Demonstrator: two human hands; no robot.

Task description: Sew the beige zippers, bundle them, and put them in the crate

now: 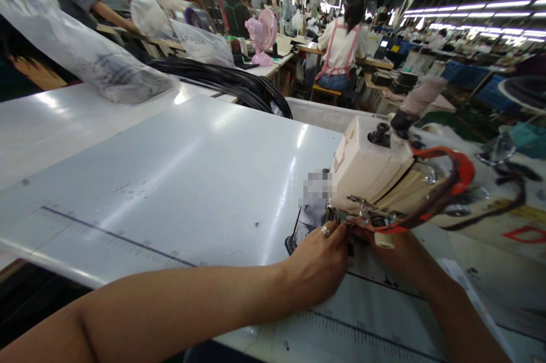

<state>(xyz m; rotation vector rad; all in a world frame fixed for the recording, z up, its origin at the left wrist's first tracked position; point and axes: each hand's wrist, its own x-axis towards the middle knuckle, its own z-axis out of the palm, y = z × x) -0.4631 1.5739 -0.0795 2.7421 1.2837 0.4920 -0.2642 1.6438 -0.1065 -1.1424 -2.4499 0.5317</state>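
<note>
My left hand point(321, 260), with a ring on one finger, is at the needle area of a white industrial sewing machine point(367, 164). Its fingers are bent and pressed together under the machine head; anything pinched there is hidden. My right hand point(386, 243) reaches in from the other side, close to the left fingertips. The machine head and a red and dark band point(463, 175) cover most of its fingers. Just beyond my left hand, a dark-edged plate point(298, 229) lies at the machine's base.
The pale tabletop point(205, 181) carries printed ruler marks and spreads left of the machine. Behind it lie a bundle of black strips point(230, 81) and a plastic bag point(128, 75). A pink fan point(262, 36) stands farther back. A person in a pink apron point(341, 50) sits beyond.
</note>
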